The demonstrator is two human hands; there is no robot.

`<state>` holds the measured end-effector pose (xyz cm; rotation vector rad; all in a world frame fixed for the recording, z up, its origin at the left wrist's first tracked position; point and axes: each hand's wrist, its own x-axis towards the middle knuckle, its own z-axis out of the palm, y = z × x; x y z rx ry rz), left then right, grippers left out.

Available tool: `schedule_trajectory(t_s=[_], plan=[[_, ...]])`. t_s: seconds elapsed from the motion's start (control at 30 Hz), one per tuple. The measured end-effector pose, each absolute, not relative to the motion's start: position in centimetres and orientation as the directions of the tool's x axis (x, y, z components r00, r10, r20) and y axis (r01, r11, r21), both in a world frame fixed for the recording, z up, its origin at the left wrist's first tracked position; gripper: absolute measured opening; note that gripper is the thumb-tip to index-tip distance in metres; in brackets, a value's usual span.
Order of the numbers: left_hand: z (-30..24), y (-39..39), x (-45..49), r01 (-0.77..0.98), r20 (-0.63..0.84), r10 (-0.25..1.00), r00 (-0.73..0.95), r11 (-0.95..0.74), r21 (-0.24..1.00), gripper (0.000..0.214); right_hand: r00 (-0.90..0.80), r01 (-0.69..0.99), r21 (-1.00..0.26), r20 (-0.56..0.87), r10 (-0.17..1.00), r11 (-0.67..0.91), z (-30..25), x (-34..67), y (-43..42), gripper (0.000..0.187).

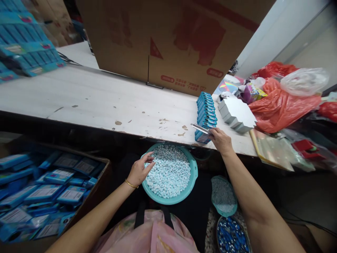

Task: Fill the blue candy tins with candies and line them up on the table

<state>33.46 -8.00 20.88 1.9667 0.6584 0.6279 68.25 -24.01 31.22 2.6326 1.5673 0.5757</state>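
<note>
My left hand (140,170), a gold bangle at its wrist, hovers over the left side of a turquoise basin (195,168). Its fingers are spread and hold nothing. Small pale blue and white pellets (168,175) fill much of the basin, which sits at my lap. My right hand (220,140) is closed round the end of a narrow silver metal tool (200,129) whose exact kind I cannot make out. The tool lies across the near end of a row of small blue boxes (205,110) standing on the white table; whether it touches them is unclear.
A large cardboard box (168,45) stands on the white table (105,102). Left, a carton (102,168) holds many blue packages. White boxes (238,112) and red plastic bags (284,102) lie right. Below are a smaller turquoise basin (223,195) and a container of blue pieces (233,235).
</note>
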Motion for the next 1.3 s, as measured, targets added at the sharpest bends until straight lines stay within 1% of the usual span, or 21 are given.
schedule_trajectory(t_s=[0.23, 0.4, 0.63, 0.73, 0.8, 0.83, 0.9, 0.97, 1.03, 1.1, 1.13, 1.2, 1.23, 1.3], plan=[[20.1, -6.5, 32.1, 0.253, 0.151, 0.69, 0.708, -0.448, 0.857, 0.041, 0.405, 0.834, 0.264, 0.303, 0.863, -0.485, 31.3, 68.3, -23.6, 0.024], [19.6, -5.7, 31.8, 0.264, 0.15, 0.702, 0.696, -0.445, 0.856, 0.04, 0.422, 0.822, 0.278, 0.288, 0.86, -0.496, 31.6, 69.4, -23.0, 0.028], [19.6, -5.2, 32.0, 0.27, 0.149, 0.719, 0.679, -0.433, 0.86, 0.04, 0.469, 0.801, 0.261, 0.286, 0.836, -0.538, 32.1, 71.0, -21.5, 0.028], [19.7, -5.1, 31.7, 0.272, 0.125, 0.719, 0.683, -0.41, 0.871, 0.041, 0.474, 0.805, 0.225, 0.311, 0.824, -0.549, 31.9, 71.3, -21.9, 0.028], [19.6, -4.7, 31.0, 0.28, 0.1, 0.726, 0.68, -0.384, 0.88, 0.042, 0.484, 0.808, 0.161, 0.367, 0.794, -0.567, 31.6, 71.4, -22.9, 0.03], [19.4, -4.4, 30.5, 0.289, 0.089, 0.735, 0.673, -0.372, 0.882, 0.044, 0.5, 0.803, 0.108, 0.412, 0.762, -0.586, 31.3, 71.4, -23.7, 0.032], [18.8, -3.6, 29.3, 0.322, 0.068, 0.76, 0.646, -0.352, 0.879, 0.047, 0.564, 0.77, -0.048, 0.515, 0.645, -0.636, 30.7, 71.5, -25.4, 0.034], [17.9, -2.5, 27.9, 0.358, 0.043, 0.786, 0.617, -0.329, 0.874, 0.05, 0.654, 0.709, -0.249, 0.581, 0.484, -0.66, 29.7, 71.6, -27.0, 0.035], [16.9, -1.3, 26.3, 0.388, 0.015, 0.806, 0.591, -0.301, 0.871, 0.052, 0.749, 0.633, -0.449, 0.563, 0.35, -0.631, 28.8, 71.6, -28.0, 0.037], [15.9, -0.3, 24.6, 0.418, -0.008, 0.826, 0.564, -0.277, 0.865, 0.053, 0.824, 0.557, -0.612, 0.493, 0.28, -0.561, 28.0, 71.5, -28.1, 0.039], [15.5, 0.1, 23.8, 0.433, -0.019, 0.835, 0.551, -0.266, 0.862, 0.053, 0.845, 0.531, -0.668, 0.465, 0.264, -0.522, 27.8, 71.5, -27.8, 0.04], [14.9, 0.6, 22.1, 0.463, -0.044, 0.853, 0.521, -0.238, 0.854, 0.053, 0.853, 0.52, -0.718, 0.462, 0.243, -0.462, 27.9, 71.3, -26.9, 0.04], [14.8, 0.7, 21.4, 0.477, -0.057, 0.86, 0.506, -0.224, 0.85, 0.053, 0.843, 0.536, -0.714, 0.481, 0.24, -0.451, 28.2, 71.3, -26.2, 0.039], [15.0, 0.7, 20.2, 0.514, -0.059, 0.885, 0.461, -0.212, 0.831, 0.052, 0.819, 0.567, -0.656, 0.516, 0.252, -0.498, 28.9, 71.2, -24.9, 0.035]])
